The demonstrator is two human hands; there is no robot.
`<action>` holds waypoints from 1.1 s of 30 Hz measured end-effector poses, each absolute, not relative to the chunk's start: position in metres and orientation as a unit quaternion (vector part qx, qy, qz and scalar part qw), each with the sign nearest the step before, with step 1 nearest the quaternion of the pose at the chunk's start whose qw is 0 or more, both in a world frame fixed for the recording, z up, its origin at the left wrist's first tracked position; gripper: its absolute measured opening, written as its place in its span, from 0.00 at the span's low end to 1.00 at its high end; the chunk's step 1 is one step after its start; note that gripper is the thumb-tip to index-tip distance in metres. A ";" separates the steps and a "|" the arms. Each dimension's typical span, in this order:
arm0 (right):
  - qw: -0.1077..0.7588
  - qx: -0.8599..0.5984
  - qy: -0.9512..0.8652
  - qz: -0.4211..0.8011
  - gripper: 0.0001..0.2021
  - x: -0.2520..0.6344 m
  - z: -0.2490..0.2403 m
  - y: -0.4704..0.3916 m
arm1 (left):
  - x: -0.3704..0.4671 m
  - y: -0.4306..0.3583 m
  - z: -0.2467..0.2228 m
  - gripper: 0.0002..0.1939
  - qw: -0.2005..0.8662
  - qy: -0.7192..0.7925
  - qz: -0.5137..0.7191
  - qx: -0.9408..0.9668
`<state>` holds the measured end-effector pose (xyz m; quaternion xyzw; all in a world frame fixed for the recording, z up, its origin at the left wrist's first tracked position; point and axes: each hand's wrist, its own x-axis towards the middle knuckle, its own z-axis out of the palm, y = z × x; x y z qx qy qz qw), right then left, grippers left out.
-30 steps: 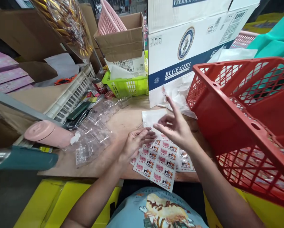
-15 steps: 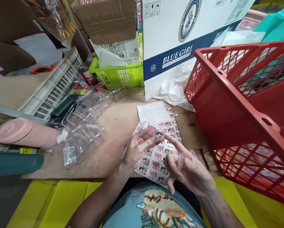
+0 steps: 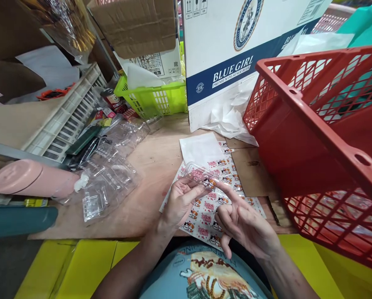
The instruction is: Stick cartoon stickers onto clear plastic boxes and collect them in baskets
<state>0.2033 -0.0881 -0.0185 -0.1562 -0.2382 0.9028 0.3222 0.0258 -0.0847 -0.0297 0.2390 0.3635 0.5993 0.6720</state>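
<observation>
My left hand [image 3: 179, 201] pinches a small clear plastic case [image 3: 200, 174] that has a pink and cat sticker on it, holding it just above the table. My right hand [image 3: 243, 222] is beside it with the index finger stretched out, its tip touching the case's right end. Under both hands lies a sticker sheet [image 3: 215, 195] printed with rows of cat and pink labels. A white paper [image 3: 200, 147] lies just beyond the sheet.
A red mesh crate [image 3: 313, 137] stands tilted at the right. A pile of clear plastic cases [image 3: 111, 174] lies on the wooden table [image 3: 155, 162] at the left, by a pink cylinder [image 3: 33, 178]. A green basket [image 3: 155, 99] and a Blue Girl carton [image 3: 232, 54] stand behind.
A second ago my right hand was raised with fingers spread; it has come down to the case. My left hand has lifted the stickered case slightly. The view has tilted down.
</observation>
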 end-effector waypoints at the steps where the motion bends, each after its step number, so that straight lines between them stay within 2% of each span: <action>1: 0.321 -0.157 -0.239 0.903 0.36 0.203 -0.019 -0.088 | 0.026 -0.085 -0.030 0.12 0.672 0.362 0.600 0.240; 11: 0.322 -0.169 -0.229 0.903 0.33 0.203 -0.022 -0.084 | 0.025 -0.085 -0.032 0.12 0.672 0.359 0.602 0.238; 23: 0.333 -0.215 -0.281 0.874 0.34 0.197 -0.017 -0.086 | 0.025 -0.086 -0.028 0.11 0.670 0.353 0.610 0.235; 27: 0.336 -0.249 -0.325 0.848 0.33 0.194 -0.016 -0.088 | 0.024 -0.084 -0.030 0.05 0.669 0.351 0.622 0.206; 30: 0.332 -0.352 -0.482 0.730 0.32 0.191 -0.021 -0.091 | 0.028 -0.082 -0.033 0.04 0.636 0.377 0.649 0.178; 33: 0.341 -0.467 -0.717 0.390 0.34 0.187 -0.028 -0.096 | 0.035 -0.085 -0.036 0.04 0.609 0.400 0.662 0.176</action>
